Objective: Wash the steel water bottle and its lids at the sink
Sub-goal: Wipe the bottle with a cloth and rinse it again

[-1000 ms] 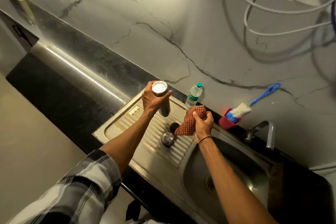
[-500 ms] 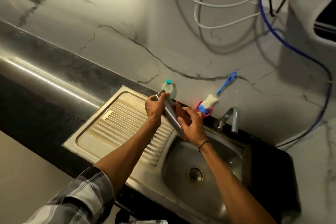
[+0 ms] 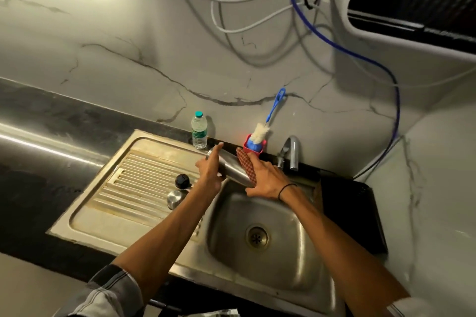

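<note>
The left hand (image 3: pixel 210 171) grips the tilted steel bottle (image 3: pixel 231 168) between both hands, above the sink (image 3: pixel 304 260) rim. The right hand (image 3: pixel 262 180) presses a checked cloth (image 3: pixel 246 163) flat-fingered against it. Rubbing should run lengthwise while the bottle is turned steadily; both lids (image 3: pixel 177 189) wait beside the left wrist.

Steel water bottle (image 3: pixel 231 166): bare metal, uncapped, tilted over the basin's back-left edge, a red checked cloth (image 3: pixel 246 166) against its side. Black lid (image 3: pixel 182 180) and steel cap (image 3: pixel 174 198) lie side by side on the ribbed drainboard (image 3: pixel 134 183).
</note>
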